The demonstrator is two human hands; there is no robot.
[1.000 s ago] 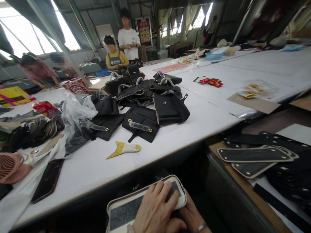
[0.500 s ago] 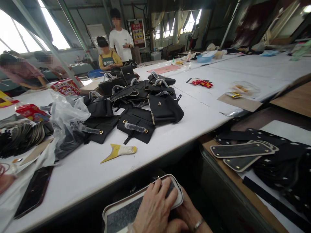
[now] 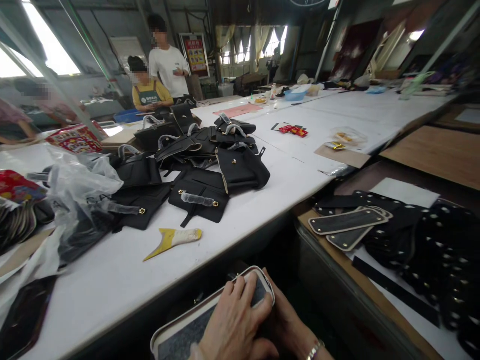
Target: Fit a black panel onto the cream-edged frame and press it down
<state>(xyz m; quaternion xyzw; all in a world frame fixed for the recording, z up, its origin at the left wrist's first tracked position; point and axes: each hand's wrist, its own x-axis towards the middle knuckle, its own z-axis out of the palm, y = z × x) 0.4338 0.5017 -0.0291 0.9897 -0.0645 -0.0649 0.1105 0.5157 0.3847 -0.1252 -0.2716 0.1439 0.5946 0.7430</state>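
Left hand presses flat on a cream-edged panel; right hand grips its end from beneath. Smoothing seems underway; next, firm even pressure.

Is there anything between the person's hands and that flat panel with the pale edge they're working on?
Nothing visible. The left hand lies flat on top of the panel, fingers spread over its rounded end. The right hand grips that end from the side and beneath. Both touch it directly, below the white table's edge.
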